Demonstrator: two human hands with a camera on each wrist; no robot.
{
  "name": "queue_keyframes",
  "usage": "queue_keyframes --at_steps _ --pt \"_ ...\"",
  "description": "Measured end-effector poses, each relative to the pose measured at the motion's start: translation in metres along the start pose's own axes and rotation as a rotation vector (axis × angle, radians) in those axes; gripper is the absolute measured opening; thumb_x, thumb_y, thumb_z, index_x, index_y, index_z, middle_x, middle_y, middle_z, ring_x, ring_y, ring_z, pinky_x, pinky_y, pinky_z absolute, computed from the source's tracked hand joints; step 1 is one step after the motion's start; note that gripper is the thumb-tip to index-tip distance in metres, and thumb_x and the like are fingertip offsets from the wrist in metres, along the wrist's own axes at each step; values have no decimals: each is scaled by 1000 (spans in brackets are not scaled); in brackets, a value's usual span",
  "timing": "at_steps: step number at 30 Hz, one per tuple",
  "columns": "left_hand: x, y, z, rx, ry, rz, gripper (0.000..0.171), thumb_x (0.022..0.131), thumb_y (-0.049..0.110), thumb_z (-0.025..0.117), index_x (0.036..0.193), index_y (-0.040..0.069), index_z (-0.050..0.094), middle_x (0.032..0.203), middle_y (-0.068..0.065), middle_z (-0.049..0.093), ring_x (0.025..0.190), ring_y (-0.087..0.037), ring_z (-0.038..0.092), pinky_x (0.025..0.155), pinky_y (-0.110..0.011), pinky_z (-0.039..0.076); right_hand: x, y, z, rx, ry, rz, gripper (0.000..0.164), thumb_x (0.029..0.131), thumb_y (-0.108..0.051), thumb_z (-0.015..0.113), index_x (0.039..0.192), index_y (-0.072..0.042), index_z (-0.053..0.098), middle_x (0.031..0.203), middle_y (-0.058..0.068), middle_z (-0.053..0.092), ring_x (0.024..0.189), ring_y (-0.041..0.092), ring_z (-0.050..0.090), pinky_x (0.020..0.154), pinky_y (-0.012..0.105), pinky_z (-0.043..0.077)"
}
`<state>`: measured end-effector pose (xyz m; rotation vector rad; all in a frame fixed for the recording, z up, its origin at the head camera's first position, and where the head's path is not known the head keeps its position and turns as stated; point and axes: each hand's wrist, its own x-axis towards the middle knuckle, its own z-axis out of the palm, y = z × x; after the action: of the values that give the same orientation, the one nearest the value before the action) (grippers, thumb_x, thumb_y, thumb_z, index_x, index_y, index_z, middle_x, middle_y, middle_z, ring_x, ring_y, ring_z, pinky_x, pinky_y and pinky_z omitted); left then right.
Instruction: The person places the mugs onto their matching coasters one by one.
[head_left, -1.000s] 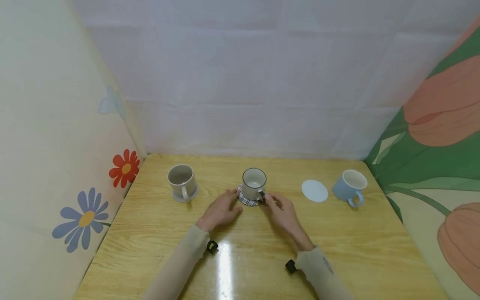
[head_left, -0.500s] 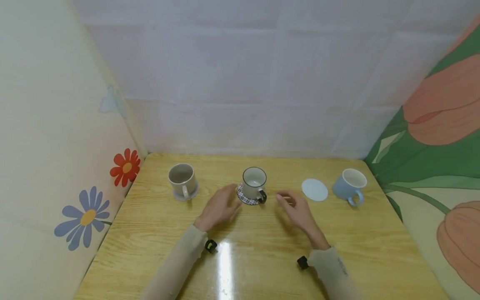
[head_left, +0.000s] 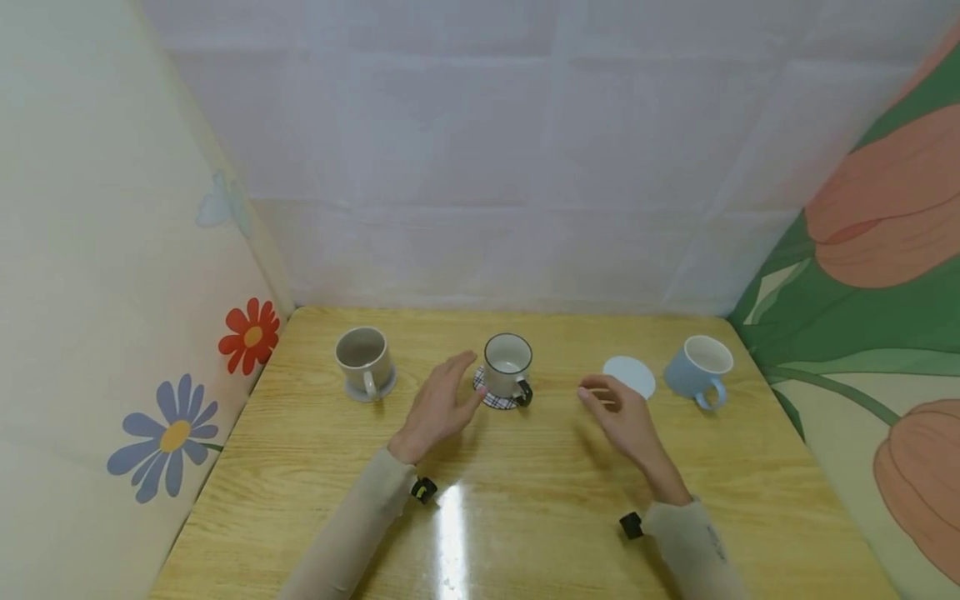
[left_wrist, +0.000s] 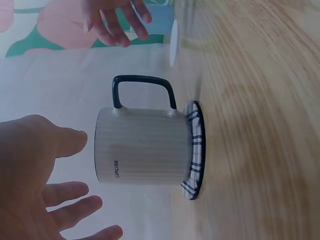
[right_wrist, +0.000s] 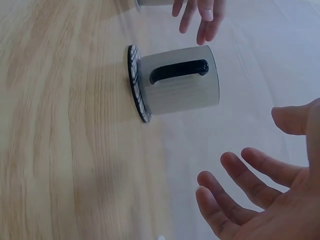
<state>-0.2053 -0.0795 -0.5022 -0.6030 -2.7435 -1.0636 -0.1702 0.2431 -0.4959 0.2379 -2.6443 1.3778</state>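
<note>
A white mug [head_left: 507,367] with a dark rim and black handle stands upright on a round checkered coaster [head_left: 498,402] at the middle of the table. Just left of it hovers my left hand [head_left: 438,408], fingers spread and holding nothing; the left wrist view shows a gap between its fingers and the mug's rim. To the right, my right hand [head_left: 624,421] is apart from the mug, its fingers loosely bent around nothing. Beyond that hand lies a round pale-blue coaster [head_left: 630,377], partly covered by the fingers. A light-blue mug [head_left: 697,371] stands right of this coaster, directly on the wood.
On the left a beige-grey mug [head_left: 363,358] stands on a round grey coaster [head_left: 388,385]. The wooden table [head_left: 510,517] reaches back to a white cloth [head_left: 480,167]. Flower-printed panels [head_left: 885,333] border both sides.
My right hand has let go of the white mug's black handle and moved right toward the pale-blue coaster. The left hand has lifted off beside the checkered coaster. The mugs stay where they were.
</note>
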Motion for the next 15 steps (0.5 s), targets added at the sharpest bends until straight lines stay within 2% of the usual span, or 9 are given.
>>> queue_keyframes --at_steps 2,8,13,15 --pt "1 4 -1 -2 14 15 64 103 31 71 157 3 49 163 -18 50 150 -38 48 126 -58 38 -1 1 -4 -9 5 0 34 109 -26 64 133 -2 68 129 20 73 116 40 72 98 49 60" --pt "7 19 -2 4 18 41 64 104 33 70 157 3 49 163 -16 50 150 -36 48 127 -55 37 -4 6 -16 -31 52 -16 30 108 -21 66 130 0 69 128 20 74 114 37 73 92 23 57" --pt "13 29 2 5 23 89 64 105 36 68 156 2 50 162 -17 51 149 -37 49 126 -54 39 -4 9 -24 -47 92 -27 30 107 -20 67 128 1 70 126 19 74 109 17 70 90 19 56" --pt "15 32 4 -4 28 110 63 105 35 68 156 2 50 161 -18 52 149 -37 50 126 -53 40 -4 10 -27 -53 93 -24 30 107 -20 67 128 0 70 126 19 74 109 15 70 89 17 56"
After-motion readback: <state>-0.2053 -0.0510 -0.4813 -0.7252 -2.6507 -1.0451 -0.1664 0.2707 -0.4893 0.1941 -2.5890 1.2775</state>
